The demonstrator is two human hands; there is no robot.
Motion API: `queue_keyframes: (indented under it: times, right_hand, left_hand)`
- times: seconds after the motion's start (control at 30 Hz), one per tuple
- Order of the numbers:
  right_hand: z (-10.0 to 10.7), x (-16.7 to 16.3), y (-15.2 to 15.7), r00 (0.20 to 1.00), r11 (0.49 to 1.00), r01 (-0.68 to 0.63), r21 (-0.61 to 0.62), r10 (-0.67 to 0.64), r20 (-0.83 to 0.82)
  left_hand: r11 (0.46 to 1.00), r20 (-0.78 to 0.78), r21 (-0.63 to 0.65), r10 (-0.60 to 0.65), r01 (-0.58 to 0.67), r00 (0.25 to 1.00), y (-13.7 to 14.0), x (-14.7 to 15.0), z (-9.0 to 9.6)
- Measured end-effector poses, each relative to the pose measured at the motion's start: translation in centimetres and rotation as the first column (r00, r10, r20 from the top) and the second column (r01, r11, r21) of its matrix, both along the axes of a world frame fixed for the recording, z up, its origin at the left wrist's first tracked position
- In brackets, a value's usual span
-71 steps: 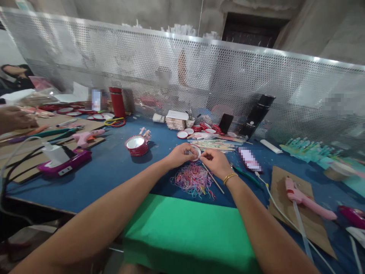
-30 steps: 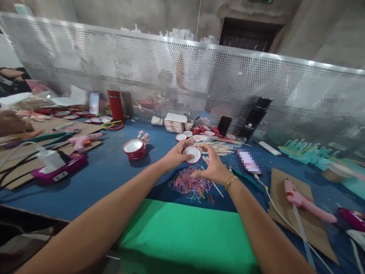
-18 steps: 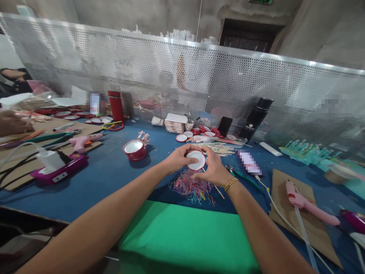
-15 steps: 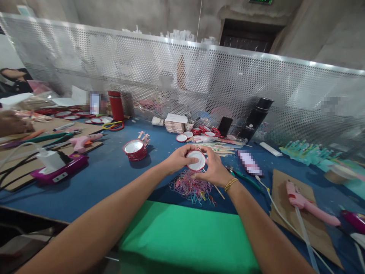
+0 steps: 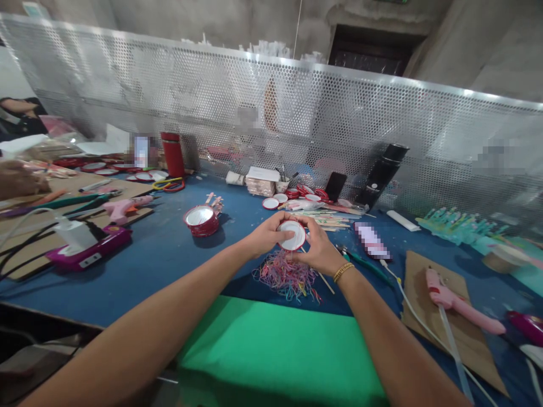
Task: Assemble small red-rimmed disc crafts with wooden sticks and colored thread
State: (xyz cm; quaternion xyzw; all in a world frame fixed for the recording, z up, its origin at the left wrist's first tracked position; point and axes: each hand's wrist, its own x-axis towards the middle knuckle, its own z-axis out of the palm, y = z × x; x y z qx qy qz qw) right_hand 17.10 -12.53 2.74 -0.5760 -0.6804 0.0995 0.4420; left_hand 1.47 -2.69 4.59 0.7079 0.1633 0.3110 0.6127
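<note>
Between my two hands is a small round disc [image 5: 293, 236], white inside with a red rim, raised over the table. My left hand [image 5: 271, 232] grips its left side, the thumb lying across the white face. On the right edge, my right hand [image 5: 318, 243] holds it with thumb below and fingers above. Beneath them lies a tangled heap of multicoloured threads [image 5: 286, 277], and a thin wooden stick [image 5: 326, 282] pokes out by my right hand. Left of my hands stands a stack of similar red-rimmed discs [image 5: 202, 221] with small stick pieces behind it.
Pliers [image 5: 365, 265], a phone on a cable and a pink glue gun [image 5: 441, 291] on cardboard lie to the right. A purple power strip [image 5: 91, 249] and another pink glue gun [image 5: 121, 209] are at left. A red bottle [image 5: 172, 155] and black bottle [image 5: 382, 175] stand before the perforated panel.
My left thumb has shifted slightly left on the disc, baring more of its white face. My right fingers have moved a little around the rim. Both hands still hold it.
</note>
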Motion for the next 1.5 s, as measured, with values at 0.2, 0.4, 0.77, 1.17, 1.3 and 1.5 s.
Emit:
queue_keyframes:
  times: [0.2, 0.4, 0.77, 1.17, 1.3, 1.5]
  right_hand:
    - [-1.4, 0.0, 1.7, 0.896, 0.992, -0.125, 0.012, 0.118, -0.427]
    - [-1.2, -0.5, 1.7, 0.659, 0.989, -0.136, -0.062, 0.044, -0.751]
    - [0.2, -0.1, 0.7, 0.817, 0.999, 0.037, -0.026, -0.045, -0.575]
    - [0.3, 0.0, 0.7, 0.862, 0.998, 0.001, -0.067, -0.035, -0.506]
    - [0.8, 0.7, 0.2, 0.969, 0.994, 0.091, -0.057, -0.102, -0.226]
    - [1.4, 0.6, -0.5, 0.995, 0.986, -0.034, -0.162, 0.048, 0.085]
  left_hand:
    - [0.997, -0.01, -0.033, 0.076, -0.077, 0.997, -0.1, 0.0, 0.3]
    - [0.993, -0.005, -0.01, 0.114, -0.114, 0.993, -0.2, 0.0, 0.9]
    - [0.976, -0.038, 0.144, 0.168, -0.161, 0.985, 0.9, 0.4, -0.2]
    - [0.994, -0.071, 0.019, 0.111, -0.11, 0.991, 0.5, 0.4, -0.2]
    - [0.973, -0.081, 0.015, 0.232, -0.232, 0.969, 1.1, 0.2, -0.2]
    - [0.958, -0.102, -0.063, 0.274, -0.281, 0.956, 1.9, 0.1, -0.6]
